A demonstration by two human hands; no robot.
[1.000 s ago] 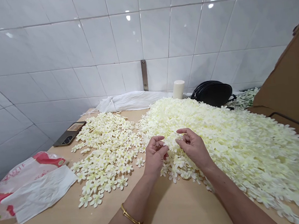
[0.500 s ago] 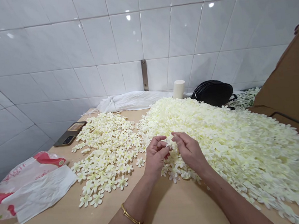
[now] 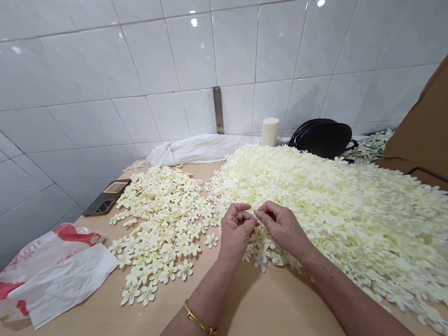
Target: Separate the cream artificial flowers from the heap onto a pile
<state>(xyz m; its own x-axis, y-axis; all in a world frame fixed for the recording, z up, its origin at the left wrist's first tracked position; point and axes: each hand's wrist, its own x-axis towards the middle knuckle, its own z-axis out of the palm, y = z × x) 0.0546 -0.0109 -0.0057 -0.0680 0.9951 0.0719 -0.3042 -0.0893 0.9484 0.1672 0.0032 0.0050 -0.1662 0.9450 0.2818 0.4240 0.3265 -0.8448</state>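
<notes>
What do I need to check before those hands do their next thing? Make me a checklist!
1. Both hands in view: ok. The left hand and right hand are close together.
2. A flower between the fingertips: cannot tell; it's too small and partly hidden.
3. Bracelet clear of the flowers: ok. The bracelet sits on the left arm, with none touching it.
4. Piles kept apart: not ok. The smaller pile and bigger pile seem to meet.
5. Phone out of the hands' way: ok. The phone lies beyond the smaller pile's left side.

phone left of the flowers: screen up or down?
Screen down: the phone lies with its camera lenses facing up.
</notes>
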